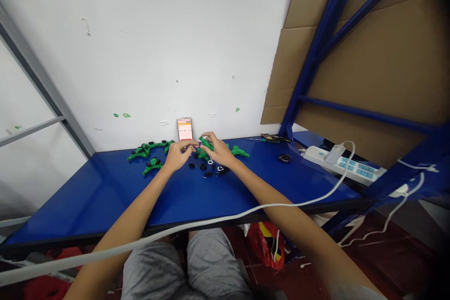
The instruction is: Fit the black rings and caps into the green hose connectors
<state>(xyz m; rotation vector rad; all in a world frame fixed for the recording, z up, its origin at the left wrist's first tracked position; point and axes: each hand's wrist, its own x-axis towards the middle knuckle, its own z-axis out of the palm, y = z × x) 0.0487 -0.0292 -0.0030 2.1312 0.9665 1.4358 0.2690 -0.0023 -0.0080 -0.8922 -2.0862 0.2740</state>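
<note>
Head view: the left hand (179,155) and the right hand (219,150) are brought close together just above a glossy blue surface (105,201), near its back edge. A small green plastic branching fitting (206,143) is pinched by the narrowly closed fingers of the right hand. The fingers of the left hand are curled narrowly toward it, but whether it is gripped by them cannot be told, as the contact is small and partly hidden. A second green plastic fitting (202,153) is seen just beneath the hands.

To the left, a cluster of green plastic multi-outlet fittings with black caps (144,152) is spread across the surface, and a single green plastic fitting (239,151) lies to the right. Small black rubber rings (203,166) and small white rings (210,161) are scattered just in front of the hands. Farther right, a black oval object (284,158) and a white power strip (337,161) are placed. An upright card with blurred print (184,129) is propped against the wall.

For parts this small, fingertip contact is best kept low over the surface, with the wrists steady, so that nothing is dropped among the rings.
</note>
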